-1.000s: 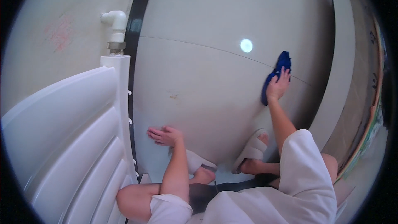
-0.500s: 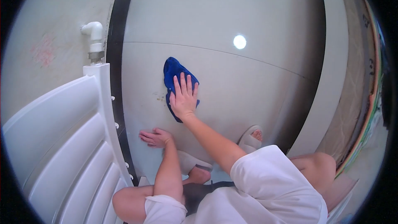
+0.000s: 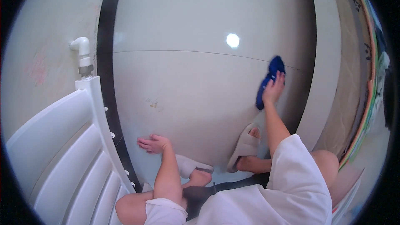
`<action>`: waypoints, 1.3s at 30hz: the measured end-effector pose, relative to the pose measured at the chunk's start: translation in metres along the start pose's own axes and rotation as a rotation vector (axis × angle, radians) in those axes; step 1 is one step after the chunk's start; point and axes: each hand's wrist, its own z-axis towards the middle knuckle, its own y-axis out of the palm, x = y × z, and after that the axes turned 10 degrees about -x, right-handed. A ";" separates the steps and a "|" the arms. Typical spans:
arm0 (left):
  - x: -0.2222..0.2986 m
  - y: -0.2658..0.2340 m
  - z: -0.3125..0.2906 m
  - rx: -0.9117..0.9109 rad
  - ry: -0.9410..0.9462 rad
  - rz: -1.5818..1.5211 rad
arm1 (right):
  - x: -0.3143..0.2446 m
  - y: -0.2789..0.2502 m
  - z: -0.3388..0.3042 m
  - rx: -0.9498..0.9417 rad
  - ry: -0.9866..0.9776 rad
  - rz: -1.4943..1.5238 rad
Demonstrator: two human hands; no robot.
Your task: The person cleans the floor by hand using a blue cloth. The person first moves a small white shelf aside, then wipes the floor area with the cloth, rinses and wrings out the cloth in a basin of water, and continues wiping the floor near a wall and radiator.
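Observation:
A dark blue cloth (image 3: 263, 88) lies on the pale tiled floor (image 3: 187, 83), at the right near the dark border strip. My right hand (image 3: 273, 89) rests over it with fingers stretched out, pressing it down rather than gripping it. My left hand (image 3: 153, 143) is low at the left, fingers extended and holding nothing; whether its palm touches the floor I cannot tell. Small yellowish-brown specks (image 3: 154, 105) mark the tile above my left hand.
A white slatted radiator (image 3: 62, 137) with a white pipe elbow (image 3: 82, 46) stands along the left wall. My slippers, the left (image 3: 189, 164) and right (image 3: 241, 148), are close below the hands. A pale raised ledge (image 3: 327, 58) and layered mats (image 3: 372, 87) run along the right.
My right hand has swept the blue cloth from the middle of the floor to the right, leaving the specks uncovered. My left hand has stayed nearly in place. The view has shifted slightly.

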 end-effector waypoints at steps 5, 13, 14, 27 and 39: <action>-0.002 0.010 -0.003 0.008 0.000 0.006 | 0.112 -0.002 -0.071 0.084 0.435 -0.041; -0.004 0.010 0.001 0.012 0.028 0.021 | 0.086 -0.005 -0.070 0.108 0.537 -0.065; -0.008 0.009 0.002 0.016 0.036 0.022 | 0.081 -0.006 -0.069 0.102 0.529 -0.036; 0.004 0.003 0.001 -0.067 -0.048 0.018 | 0.069 -0.013 -0.054 0.080 0.580 -0.052; -0.007 0.010 0.004 -0.020 0.010 0.002 | 0.075 -0.009 -0.059 0.087 0.628 -0.033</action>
